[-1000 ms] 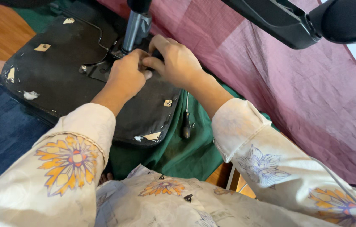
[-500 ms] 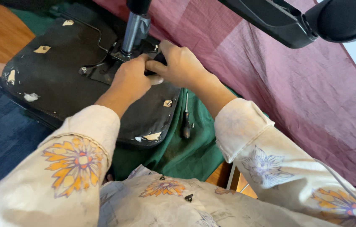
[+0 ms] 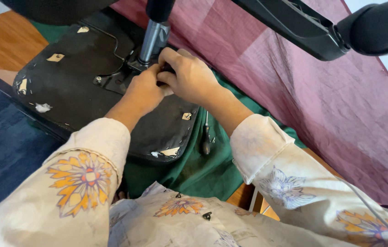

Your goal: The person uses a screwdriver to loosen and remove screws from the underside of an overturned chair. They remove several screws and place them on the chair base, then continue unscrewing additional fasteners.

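1. Head view: the left hand (image 3: 143, 91) and right hand (image 3: 189, 77) have their fingers closed together on a small dark part (image 3: 165, 69) at the metal column (image 3: 152, 42) of the upturned chair seat (image 3: 75, 77).
2. The work looks unfinished; a screwdriver (image 3: 207, 137) lies unused on the green cloth (image 3: 194, 169).

Black seat underside (image 3: 79, 73), maroon cloth (image 3: 322, 105), green cloth (image 3: 194, 169), cream sleeves (image 3: 84, 178) with orange flowers

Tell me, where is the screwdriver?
The screwdriver lies on the green cloth, just right of the black seat base and under the right forearm, below both hands.
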